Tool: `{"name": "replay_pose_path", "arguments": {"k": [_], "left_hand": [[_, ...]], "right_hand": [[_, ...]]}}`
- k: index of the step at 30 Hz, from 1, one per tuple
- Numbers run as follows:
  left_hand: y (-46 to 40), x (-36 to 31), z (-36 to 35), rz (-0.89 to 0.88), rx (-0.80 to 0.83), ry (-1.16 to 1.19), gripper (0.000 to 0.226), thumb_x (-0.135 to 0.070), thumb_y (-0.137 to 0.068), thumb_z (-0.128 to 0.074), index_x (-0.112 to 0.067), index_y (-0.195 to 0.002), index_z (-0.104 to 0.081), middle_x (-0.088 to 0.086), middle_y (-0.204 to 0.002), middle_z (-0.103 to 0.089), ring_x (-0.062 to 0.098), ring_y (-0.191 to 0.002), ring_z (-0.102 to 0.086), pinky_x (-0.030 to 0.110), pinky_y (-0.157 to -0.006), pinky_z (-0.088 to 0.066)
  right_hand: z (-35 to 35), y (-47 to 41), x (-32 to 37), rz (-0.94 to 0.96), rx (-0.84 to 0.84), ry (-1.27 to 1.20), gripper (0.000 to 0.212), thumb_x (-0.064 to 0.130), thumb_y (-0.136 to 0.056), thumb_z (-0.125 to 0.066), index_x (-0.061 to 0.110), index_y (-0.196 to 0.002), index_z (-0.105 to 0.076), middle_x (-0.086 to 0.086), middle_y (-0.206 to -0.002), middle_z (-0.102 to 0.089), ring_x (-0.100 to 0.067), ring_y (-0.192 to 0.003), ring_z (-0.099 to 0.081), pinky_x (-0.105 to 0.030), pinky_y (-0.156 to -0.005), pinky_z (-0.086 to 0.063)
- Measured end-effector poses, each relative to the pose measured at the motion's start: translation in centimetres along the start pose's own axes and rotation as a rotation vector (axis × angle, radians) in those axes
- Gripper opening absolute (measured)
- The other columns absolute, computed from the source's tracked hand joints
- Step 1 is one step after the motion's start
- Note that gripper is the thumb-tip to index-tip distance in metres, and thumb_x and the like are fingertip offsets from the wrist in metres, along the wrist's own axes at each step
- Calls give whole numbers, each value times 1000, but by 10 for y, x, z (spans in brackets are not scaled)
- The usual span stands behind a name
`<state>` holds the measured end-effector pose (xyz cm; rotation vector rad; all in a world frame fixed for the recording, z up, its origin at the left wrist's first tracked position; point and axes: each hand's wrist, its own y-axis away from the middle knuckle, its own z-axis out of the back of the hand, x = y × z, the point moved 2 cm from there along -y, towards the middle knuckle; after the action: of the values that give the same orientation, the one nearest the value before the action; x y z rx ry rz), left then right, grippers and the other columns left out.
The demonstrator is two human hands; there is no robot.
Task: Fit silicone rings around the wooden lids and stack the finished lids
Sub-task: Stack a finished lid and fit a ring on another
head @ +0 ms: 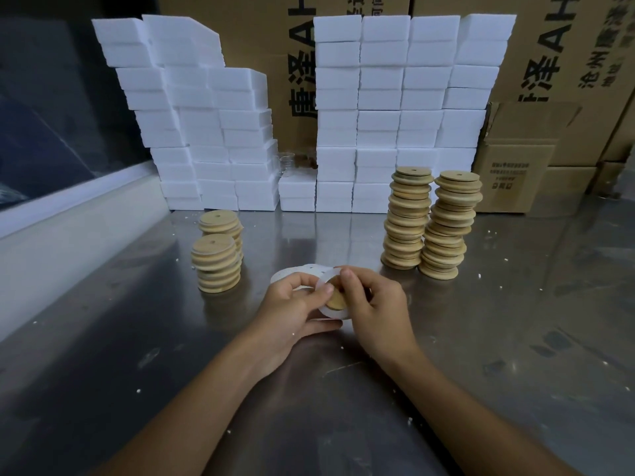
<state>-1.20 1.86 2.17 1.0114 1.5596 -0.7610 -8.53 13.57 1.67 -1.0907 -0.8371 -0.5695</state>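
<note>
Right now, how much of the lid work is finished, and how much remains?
Done: two short stacks at left show white rings on their top lids. In hand: the left hand and right hand both have a grip on one wooden lid, with a silicone ring partly around it. Left: two tall stacks at right look bare, so most of the job remains. Loose rings lie behind the hands.

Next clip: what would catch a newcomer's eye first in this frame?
Dead centre, the left hand and right hand hold a wooden lid with a white silicone ring around it, above the steel table. Two tall stacks of lids stand to the right and two shorter stacks to the left. Behind them rises a wall of white foam blocks against cardboard boxes.
</note>
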Motion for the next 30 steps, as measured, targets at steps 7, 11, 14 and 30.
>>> {"name": "replay_pose_path", "arguments": {"k": [7, 11, 14, 30], "left_hand": [[0, 0, 5, -59, -32, 14, 27, 2, -85, -67, -6, -111, -63, 17, -107, -72, 34, -96, -70, 47, -83, -58], [-1, 0, 7, -130, -89, -42, 21, -2, -83, -71, -9, -102, -71, 14, -101, -74, 33, -94, -71, 47, -85, -57], [-2, -2, 8, -249, -126, -142, 20, -1, -81, -73, -17, -92, -75, 8, -92, -76, 27, -86, -73, 39, -78, -60], [-6, -2, 19, -380, -165, -321, 15, -7, -80, -76, -20, -74, -74, 2, -81, -76, 18, -78, -73, 29, -74, -58]], "right_hand": [[1, 2, 0, 32, -59, -35, 15, 9, -95, -63, 15, -101, -76, 19, -90, -71, -6, -89, -70, -34, -81, -59], [4, 0, -3, 7, -69, -58, 10, 12, -93, -67, 17, -94, -75, 7, -85, -74, -12, -79, -71, -36, -69, -60], [5, -2, -6, -11, -72, -106, 8, 11, -93, -67, 15, -90, -74, 5, -82, -74, -8, -75, -70, -26, -69, -57], [8, -3, -10, -31, 81, -14, 6, 11, -90, -70, 13, -86, -73, 6, -80, -74, -10, -79, -71, -30, -75, -58]]}}
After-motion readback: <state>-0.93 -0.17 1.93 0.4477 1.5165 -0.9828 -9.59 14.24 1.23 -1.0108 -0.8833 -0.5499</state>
